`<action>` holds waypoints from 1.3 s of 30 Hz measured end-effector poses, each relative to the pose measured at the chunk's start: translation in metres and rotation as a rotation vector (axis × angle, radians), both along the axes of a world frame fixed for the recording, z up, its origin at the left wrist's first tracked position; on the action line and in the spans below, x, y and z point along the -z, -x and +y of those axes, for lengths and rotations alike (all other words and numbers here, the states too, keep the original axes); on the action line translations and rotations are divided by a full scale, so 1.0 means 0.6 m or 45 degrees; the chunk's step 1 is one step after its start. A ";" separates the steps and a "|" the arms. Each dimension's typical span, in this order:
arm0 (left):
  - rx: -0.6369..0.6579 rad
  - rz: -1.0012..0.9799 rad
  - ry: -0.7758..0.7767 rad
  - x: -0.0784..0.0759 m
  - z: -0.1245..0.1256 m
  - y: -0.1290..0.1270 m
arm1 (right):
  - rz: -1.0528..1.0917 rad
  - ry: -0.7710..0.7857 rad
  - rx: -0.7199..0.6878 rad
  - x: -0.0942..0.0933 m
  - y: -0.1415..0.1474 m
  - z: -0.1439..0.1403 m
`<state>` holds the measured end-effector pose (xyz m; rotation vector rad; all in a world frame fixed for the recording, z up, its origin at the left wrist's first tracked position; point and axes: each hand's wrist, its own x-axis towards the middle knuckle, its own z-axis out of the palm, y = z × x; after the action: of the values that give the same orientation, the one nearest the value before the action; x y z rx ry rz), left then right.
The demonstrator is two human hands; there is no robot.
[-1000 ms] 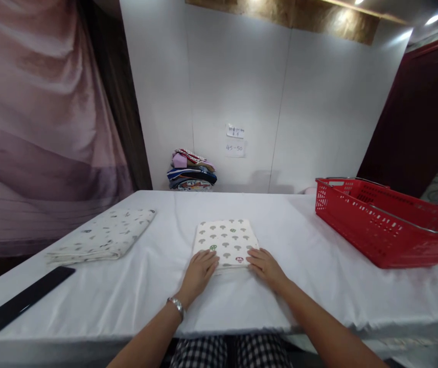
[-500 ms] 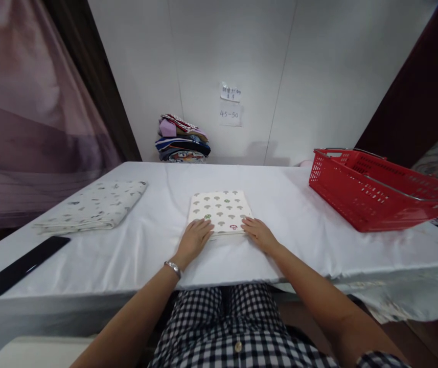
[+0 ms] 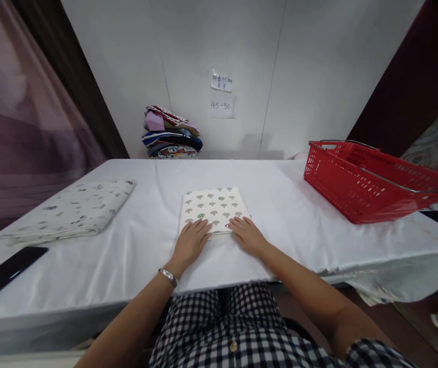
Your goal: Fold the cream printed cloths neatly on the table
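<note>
A folded white cloth [image 3: 213,204] printed with grey mushrooms, plus a few green and red ones, lies flat at the middle of the table [image 3: 280,204]. On its near left corner rests my left hand [image 3: 192,241], palm down with fingers stretched out; a silver bracelet circles that wrist. My right hand [image 3: 248,236] lies flat over the cloth's near right corner, its fingers extended and partly covering a red print. Neither hand grips the fabric.
Another folded white patterned cloth [image 3: 76,207] lies at the left, with a long black flat object [image 3: 7,273] in front of it. A red basket [image 3: 372,186] with metal handles stands at the right. Stacked folded textiles [image 3: 173,133] sit against the back wall, beside paper notes [image 3: 222,94].
The view has shifted slightly. My right hand has slid inward over the cloth's near edge, covering more of the red print. My left hand stays at its corner.
</note>
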<state>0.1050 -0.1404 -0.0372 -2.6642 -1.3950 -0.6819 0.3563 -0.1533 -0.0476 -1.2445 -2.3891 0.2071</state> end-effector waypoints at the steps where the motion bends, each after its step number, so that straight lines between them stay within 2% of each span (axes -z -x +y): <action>1: 0.004 0.009 -0.001 0.002 0.000 -0.001 | 0.068 0.004 0.019 0.004 -0.005 0.001; 3: -0.003 0.021 0.005 0.006 0.000 -0.002 | 0.262 -0.001 0.143 0.009 -0.019 0.009; 5: -0.014 0.025 0.015 0.010 0.001 -0.002 | 0.456 0.003 0.347 0.009 -0.034 0.022; 7: -0.018 0.024 0.029 0.012 0.003 -0.002 | 0.553 0.060 0.518 0.004 -0.046 0.042; 13: -0.013 -0.029 0.038 0.011 0.001 0.000 | 0.439 0.342 0.801 -0.021 -0.045 0.111; 20: -0.015 -0.024 0.021 0.014 0.002 0.003 | 0.361 0.458 0.887 -0.037 -0.032 0.169; 25: -0.030 -0.039 0.026 0.020 0.001 0.002 | 0.389 0.453 0.909 -0.033 -0.031 0.179; 29: -0.027 -0.113 0.083 0.005 0.003 0.002 | 0.434 0.399 0.893 -0.025 -0.029 0.177; 32: -0.048 -0.242 0.162 -0.017 0.022 0.010 | 0.486 0.368 0.867 -0.022 -0.028 0.182; 34: -0.109 -0.313 0.146 -0.025 0.045 0.019 | 0.542 0.393 0.864 -0.023 -0.028 0.188; 36: -0.209 -0.326 0.103 -0.021 0.071 0.027 | 0.597 0.417 0.863 -0.025 -0.027 0.193; 39: -0.336 -0.271 0.144 0.007 0.103 0.035 | 0.656 0.415 0.850 -0.026 -0.024 0.194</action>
<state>0.0841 -0.0783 -0.0412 -2.4765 -1.8491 -0.9012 0.3707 -0.0367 -0.0318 -1.7965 -1.4538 0.6293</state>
